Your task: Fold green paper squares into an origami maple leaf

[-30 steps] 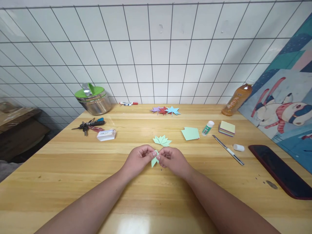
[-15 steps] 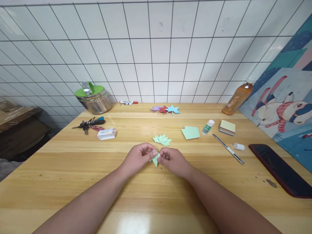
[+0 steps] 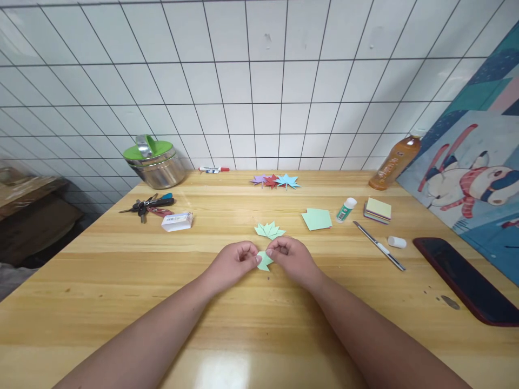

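Note:
A small folded piece of light green paper is pinched between both hands, just above the wooden table. My left hand grips its left edge between thumb and fingers. From the upper right, my right hand pinches the same paper with closed fingertips. Right behind the hands lies a pointed green paper leaf made of several folded tips; my right hand hides a little of its near edge. Farther to the right rest green paper sheets and a glue stick standing slightly tilted in view.
Purple, red and blue paper leaves overlap near the tiled wall. To the right are a paper pad, a cutter knife, a white cap, a phone and a bottle. Keys, a small box and a steel pot stand left.
The green paper has turned in my fingers and moved slightly right. My right hand has shifted up and over its upper right corner, now partly covering the leaf behind.

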A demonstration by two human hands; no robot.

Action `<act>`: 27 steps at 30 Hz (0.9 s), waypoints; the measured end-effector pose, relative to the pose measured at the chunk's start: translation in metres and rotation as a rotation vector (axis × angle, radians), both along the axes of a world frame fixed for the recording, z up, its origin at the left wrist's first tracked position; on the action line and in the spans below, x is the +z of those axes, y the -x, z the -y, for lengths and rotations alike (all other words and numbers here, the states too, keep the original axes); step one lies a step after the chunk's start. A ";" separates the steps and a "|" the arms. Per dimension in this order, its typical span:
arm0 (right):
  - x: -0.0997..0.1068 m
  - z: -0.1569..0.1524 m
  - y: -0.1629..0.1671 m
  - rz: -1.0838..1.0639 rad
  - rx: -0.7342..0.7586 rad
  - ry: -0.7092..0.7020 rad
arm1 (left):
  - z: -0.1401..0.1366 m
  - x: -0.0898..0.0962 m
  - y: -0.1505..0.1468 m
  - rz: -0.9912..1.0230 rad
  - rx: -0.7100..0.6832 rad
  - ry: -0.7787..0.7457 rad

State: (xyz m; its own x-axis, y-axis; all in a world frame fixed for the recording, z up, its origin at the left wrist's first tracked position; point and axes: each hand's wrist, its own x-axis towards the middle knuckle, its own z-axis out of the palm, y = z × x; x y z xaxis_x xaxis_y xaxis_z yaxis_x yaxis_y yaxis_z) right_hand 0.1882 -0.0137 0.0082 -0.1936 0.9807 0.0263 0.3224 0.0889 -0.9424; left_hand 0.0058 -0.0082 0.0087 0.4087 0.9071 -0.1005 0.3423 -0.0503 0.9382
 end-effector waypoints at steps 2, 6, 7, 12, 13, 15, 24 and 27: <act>0.003 0.001 -0.001 0.073 -0.002 -0.062 | 0.001 -0.001 -0.001 -0.028 -0.020 -0.018; 0.007 0.003 0.000 0.181 0.018 -0.152 | 0.004 0.001 -0.005 -0.060 -0.038 -0.062; 0.007 0.003 0.000 0.187 0.022 -0.170 | 0.005 0.002 -0.006 -0.057 -0.028 -0.075; 0.005 0.004 0.000 0.052 -0.199 -0.316 | -0.004 0.006 0.001 0.018 0.147 -0.144; 0.005 0.002 -0.003 -0.001 -0.307 -0.361 | -0.009 0.006 0.005 0.042 0.200 -0.157; 0.006 -0.004 -0.012 -0.087 -0.546 -0.469 | -0.020 0.005 0.015 0.060 0.348 -0.188; 0.005 -0.037 -0.078 0.161 -1.248 -0.711 | -0.051 -0.010 0.042 -0.036 0.603 -0.268; -0.004 -0.044 -0.085 0.235 -1.213 -0.611 | -0.053 -0.014 0.044 -0.064 0.616 -0.274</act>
State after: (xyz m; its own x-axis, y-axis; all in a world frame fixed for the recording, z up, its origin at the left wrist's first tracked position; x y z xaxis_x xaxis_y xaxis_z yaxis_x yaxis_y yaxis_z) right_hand 0.2731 0.0298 0.0041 0.7066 0.3815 0.5959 0.6395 0.0162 -0.7687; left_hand -0.0378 0.0452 -0.0052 -0.1906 0.9686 0.1597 0.4390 -0.0614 0.8964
